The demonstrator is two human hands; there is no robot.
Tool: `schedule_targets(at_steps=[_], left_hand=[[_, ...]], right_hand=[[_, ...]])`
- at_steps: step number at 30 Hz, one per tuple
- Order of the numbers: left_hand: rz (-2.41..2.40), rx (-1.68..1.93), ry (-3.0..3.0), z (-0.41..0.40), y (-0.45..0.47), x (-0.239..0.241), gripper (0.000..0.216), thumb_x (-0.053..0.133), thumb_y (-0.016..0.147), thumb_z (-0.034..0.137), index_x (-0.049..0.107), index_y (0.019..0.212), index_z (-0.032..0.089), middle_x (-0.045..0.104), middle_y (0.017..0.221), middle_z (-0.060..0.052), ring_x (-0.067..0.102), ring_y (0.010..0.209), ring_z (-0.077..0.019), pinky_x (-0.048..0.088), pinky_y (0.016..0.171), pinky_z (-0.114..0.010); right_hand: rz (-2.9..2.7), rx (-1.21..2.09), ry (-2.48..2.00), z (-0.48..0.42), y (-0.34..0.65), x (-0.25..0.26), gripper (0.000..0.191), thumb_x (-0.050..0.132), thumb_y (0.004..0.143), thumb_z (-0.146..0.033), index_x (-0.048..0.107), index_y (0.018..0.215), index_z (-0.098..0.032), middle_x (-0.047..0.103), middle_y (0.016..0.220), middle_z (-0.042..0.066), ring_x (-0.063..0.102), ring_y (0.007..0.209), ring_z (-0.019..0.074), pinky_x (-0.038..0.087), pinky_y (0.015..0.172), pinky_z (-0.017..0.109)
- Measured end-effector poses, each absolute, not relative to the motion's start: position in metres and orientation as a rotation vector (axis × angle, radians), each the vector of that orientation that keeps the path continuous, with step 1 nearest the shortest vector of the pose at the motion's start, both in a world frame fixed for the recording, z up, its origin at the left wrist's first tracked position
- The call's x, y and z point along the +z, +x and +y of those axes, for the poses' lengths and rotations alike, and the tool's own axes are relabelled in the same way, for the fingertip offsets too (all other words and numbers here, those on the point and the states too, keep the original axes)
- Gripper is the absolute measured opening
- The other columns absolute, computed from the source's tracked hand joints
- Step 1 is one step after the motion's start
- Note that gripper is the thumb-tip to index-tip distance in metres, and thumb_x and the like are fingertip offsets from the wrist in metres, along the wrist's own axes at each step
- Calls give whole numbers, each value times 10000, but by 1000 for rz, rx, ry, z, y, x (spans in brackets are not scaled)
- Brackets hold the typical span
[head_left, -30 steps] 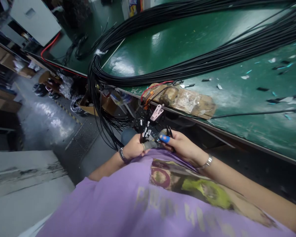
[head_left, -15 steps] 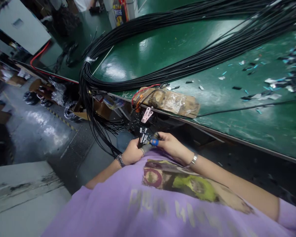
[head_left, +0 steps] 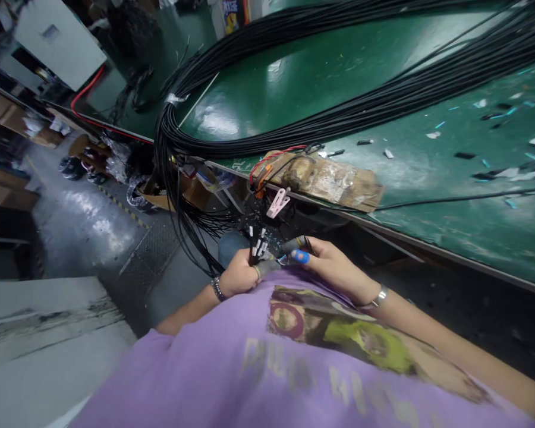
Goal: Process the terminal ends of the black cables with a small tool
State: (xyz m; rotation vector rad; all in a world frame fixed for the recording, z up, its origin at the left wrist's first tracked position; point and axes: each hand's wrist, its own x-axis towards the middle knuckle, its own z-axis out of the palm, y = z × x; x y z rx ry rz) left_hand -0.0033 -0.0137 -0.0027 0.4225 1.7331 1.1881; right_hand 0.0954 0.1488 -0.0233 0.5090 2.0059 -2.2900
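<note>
My left hand (head_left: pixel 241 272) is closed around the ends of several black cables (head_left: pixel 252 252), whose white tips (head_left: pixel 259 245) stick up above the fingers. Finger covers wrap its thumb and fingertip. From that hand the cables run back left to the hanging bundle. Just to the right, my right hand (head_left: pixel 323 258) is closed in a pinch, with blue tape round the thumb and a grey cover on a finger. Thin blue and pale strands show between the two hands. What the right fingers hold is too small to make out.
A thick black cable bundle (head_left: pixel 267 139) loops over the green table (head_left: pixel 241 107). At its edge lies a taped cardboard piece (head_left: pixel 334 178) with a pink clothes peg (head_left: pixel 278 203). Cable scraps (head_left: pixel 494 172) litter the right side. A white surface (head_left: pixel 49 345) stands at lower left.
My right hand has moved right, away from the left hand, and pale strands now show between them. The left hand keeps its grip on the cables. The whole view has shifted slightly.
</note>
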Motion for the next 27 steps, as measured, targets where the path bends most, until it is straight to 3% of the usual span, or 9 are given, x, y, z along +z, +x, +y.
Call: schedule_targets(at_steps=[2, 5, 9, 15, 22, 27], left_hand=[[1734, 1185, 421, -12, -2, -2, 452, 726, 638, 516, 464, 554, 157, 380, 400, 75, 305, 352, -35, 235, 365, -188], [1680, 1234, 465, -10, -1, -2, 453, 760, 603, 485, 463, 538, 150, 402, 446, 67, 362, 437, -46, 311, 435, -185], [1661, 1253, 510, -9, -2, -2, 436, 785, 579, 454, 482, 539, 142, 415, 468, 61, 408, 508, -61, 367, 519, -194], [1770, 1219, 429, -11, -3, -3, 468, 704, 664, 511, 432, 515, 161, 389, 391, 68, 306, 341, -33, 236, 377, -191], [1741, 1234, 420, -8, -1, 3, 474, 743, 626, 486, 427, 489, 160, 384, 376, 73, 312, 353, -31, 243, 374, -184], [1682, 1267, 425, -7, -1, 3, 483, 780, 584, 460, 426, 472, 151, 390, 388, 70, 319, 390, -34, 259, 407, -187]], right_hand=[[2044, -2242, 417, 149, 93, -18, 372, 645, 694, -558, 572, 704, -194, 584, 682, 15, 495, 653, 154, 428, 625, 292], [2261, -2069, 322, 149, 89, -11, 268, 589, 733, -441, 522, 637, -201, 531, 627, 3, 458, 618, 147, 406, 604, 285], [2564, -1747, 212, 146, 81, -7, 166, 572, 683, -280, 462, 587, -203, 498, 620, -2, 424, 605, 136, 383, 619, 288], [2136, -2116, 465, 144, 82, -23, 309, 579, 707, -494, 515, 674, -193, 506, 620, -21, 428, 593, 124, 402, 593, 271], [2213, -2127, 447, 147, 90, -15, 246, 582, 713, -425, 527, 646, -194, 523, 633, -16, 444, 609, 126, 406, 595, 262], [2369, -1952, 294, 148, 86, -9, 223, 561, 718, -393, 555, 641, -184, 531, 624, -2, 451, 610, 136, 400, 579, 271]])
